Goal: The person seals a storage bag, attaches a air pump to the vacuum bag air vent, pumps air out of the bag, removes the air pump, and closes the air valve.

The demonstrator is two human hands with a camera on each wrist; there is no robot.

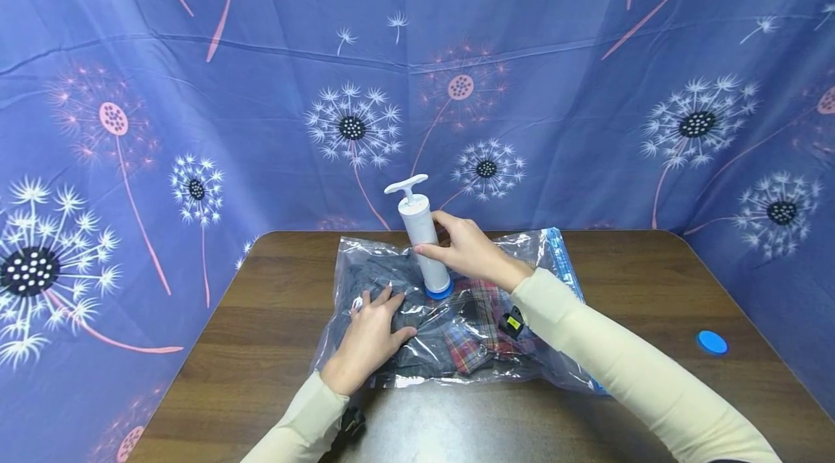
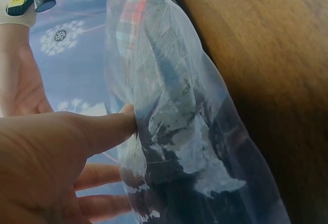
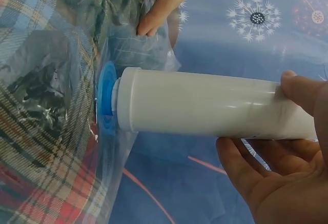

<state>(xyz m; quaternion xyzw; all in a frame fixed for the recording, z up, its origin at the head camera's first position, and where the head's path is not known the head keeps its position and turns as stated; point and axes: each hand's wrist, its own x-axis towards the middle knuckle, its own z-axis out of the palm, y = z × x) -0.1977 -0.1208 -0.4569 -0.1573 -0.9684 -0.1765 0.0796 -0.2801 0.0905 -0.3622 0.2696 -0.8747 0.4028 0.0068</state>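
Head view gives me a clear plastic bag (image 1: 450, 329) lying on a brown wooden table (image 1: 254, 354), and I read the bag's middle as the clock's centre. From there a white hand pump (image 1: 420, 240) stands near eleven o'clock, its T-shaped handle (image 1: 407, 185) uppermost, its body leaning slightly toward eleven. I see the right hand (image 1: 471, 251) holding the pump's barrel, thumb on one side and fingers on the other. Through the right wrist view I find the pump's lower end against a round blue valve (image 3: 106, 98) on the bag. At nine o'clock the left hand (image 1: 372, 332) rests on the bag, fingers spread wide, gripping nothing. Inside the plastic I make out dark cloth (image 1: 378, 267) toward ten and plaid cloth (image 1: 470, 348) around the centre. A blue strip (image 1: 566, 264) edges the bag at three; farther out that way, a round blue disc (image 1: 712, 342) lies on the table. Toward twelve hangs a blue dandelion-print curtain (image 1: 567, 122).
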